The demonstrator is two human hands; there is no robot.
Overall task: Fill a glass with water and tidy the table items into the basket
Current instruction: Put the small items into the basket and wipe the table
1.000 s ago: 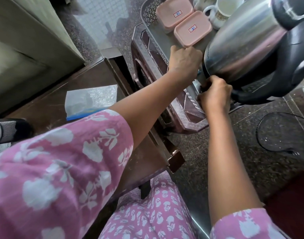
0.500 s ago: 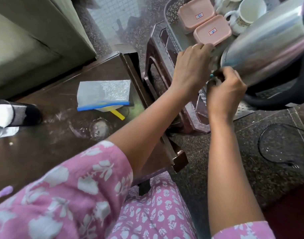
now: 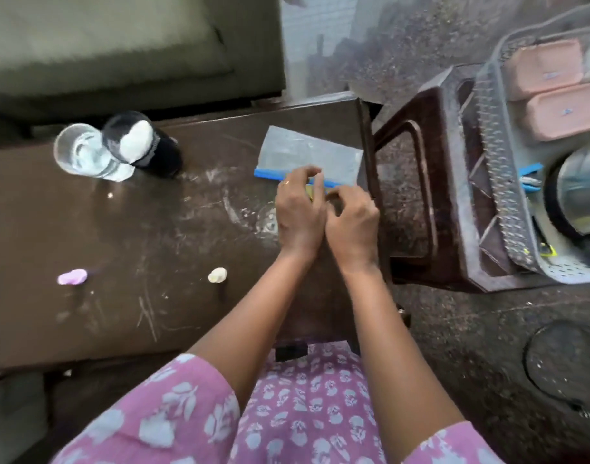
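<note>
Both hands at bench (image 3: 126,236) right end: left hand (image 3: 298,212) and right hand (image 3: 350,226) fingers curled together over zip bag's (image 3: 308,155) blue edge, grip unclear. Glass (image 3: 82,155) far left; basket (image 3: 501,182) on stool.

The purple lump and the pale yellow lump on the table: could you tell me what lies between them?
Only bare, scratched tabletop lies between the purple lump and pale yellow lump, per the head view.

Glass (image 3: 82,152) on table (image 3: 119,229), far left.
Basket (image 3: 507,182) on the stool (image 3: 417,202) right of it; kettle (image 3: 578,189) inside.
</note>
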